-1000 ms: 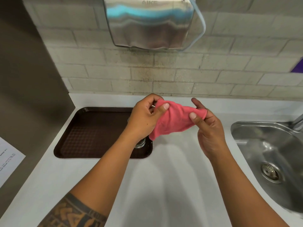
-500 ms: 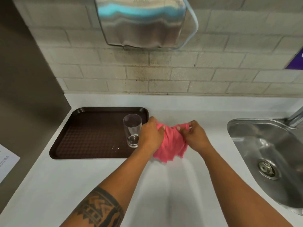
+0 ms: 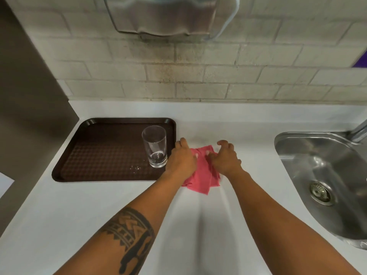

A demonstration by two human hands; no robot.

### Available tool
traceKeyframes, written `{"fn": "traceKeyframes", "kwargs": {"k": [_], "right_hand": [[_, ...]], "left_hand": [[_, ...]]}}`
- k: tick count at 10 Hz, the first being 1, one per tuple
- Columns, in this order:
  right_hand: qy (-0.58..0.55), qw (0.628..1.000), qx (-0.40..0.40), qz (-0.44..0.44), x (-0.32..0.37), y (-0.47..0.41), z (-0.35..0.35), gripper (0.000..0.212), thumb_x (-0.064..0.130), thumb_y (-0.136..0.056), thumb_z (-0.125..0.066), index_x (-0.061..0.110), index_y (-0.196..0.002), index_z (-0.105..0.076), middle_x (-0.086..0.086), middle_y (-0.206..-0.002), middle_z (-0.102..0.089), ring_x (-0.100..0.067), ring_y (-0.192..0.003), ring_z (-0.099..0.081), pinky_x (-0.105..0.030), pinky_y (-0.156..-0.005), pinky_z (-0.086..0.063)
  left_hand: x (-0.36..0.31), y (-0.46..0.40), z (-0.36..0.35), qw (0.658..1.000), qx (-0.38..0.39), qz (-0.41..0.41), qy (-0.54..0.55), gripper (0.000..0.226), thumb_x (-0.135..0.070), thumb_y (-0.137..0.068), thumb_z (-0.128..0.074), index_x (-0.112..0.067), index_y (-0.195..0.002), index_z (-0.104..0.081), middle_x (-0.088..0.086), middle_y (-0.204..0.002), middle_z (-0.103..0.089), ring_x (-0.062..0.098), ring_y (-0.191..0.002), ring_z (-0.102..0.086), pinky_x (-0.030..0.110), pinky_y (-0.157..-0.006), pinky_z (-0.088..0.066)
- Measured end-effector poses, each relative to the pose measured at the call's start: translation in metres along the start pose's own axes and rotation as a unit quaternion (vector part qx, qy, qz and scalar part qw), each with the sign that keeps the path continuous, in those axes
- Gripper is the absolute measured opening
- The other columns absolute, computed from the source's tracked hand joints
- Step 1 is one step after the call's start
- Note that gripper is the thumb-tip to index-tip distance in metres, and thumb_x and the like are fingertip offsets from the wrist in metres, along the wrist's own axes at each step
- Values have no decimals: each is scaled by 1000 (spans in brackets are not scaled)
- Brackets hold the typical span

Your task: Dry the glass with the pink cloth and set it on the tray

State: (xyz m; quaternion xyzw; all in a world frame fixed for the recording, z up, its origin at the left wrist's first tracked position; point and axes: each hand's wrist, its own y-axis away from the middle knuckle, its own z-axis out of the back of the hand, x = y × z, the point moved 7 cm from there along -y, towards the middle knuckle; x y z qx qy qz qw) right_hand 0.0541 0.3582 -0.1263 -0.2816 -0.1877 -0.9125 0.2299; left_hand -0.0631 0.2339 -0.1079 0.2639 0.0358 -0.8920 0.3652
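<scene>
Pink cloth [image 3: 201,175] on counter [image 3: 79,205], left hand [image 3: 181,158] and right hand [image 3: 225,157] fingers curled — pinching it

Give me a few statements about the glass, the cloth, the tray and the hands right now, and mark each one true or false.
1. The glass stands upright on the brown tray. True.
2. The pink cloth lies in the sink. False: it lies on the white counter, beside the tray.
3. Both the left hand and the right hand are on the cloth. True.
4. The left hand holds the glass. False: the glass stands free of it.
</scene>
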Motion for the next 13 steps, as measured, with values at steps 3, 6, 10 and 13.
{"fn": "traceKeyframes", "kwargs": {"k": [3,6,10,13], "right_hand": [[180,967,12,180,9,57,-59,61,37,-108,-38,13,-164,-31,-16,-172,-29,-36,-153,-40,-46,-118,-40],[263,950,66,158,-8,2,-89,70,50,-109,-19,26,-168,11,-1,-179,14,-20,-165,12,-55,-128,-4],[313,936,71,144,35,-111,-78,86,50,-104,-40,25,-169,10,-2,-179,12,-22,-166,6,-60,-126,-8],[258,951,-18,170,50,-87,-37,72,40,-100,-49,19,-165,-26,-6,-172,-31,-28,-155,-32,-48,-116,-30]], "left_hand": [[19,35,-59,959,65,-107,-255,69,-29,-109,-36,-1,-168,-13,21,-174,-23,37,-160,-24,45,-130,-19],[17,-20,-60,939,68,-74,-328,71,-38,-111,-27,-1,-168,-5,23,-177,-16,38,-163,-17,58,-128,-8],[7,-145,-43,946,93,-10,-309,72,-29,-112,-32,-4,-169,3,19,-180,-1,34,-165,-12,44,-130,-13],[-19,-112,-18,969,20,-21,-247,63,-15,-109,-38,0,-166,-18,25,-173,-23,41,-153,-36,47,-120,-35]]}}
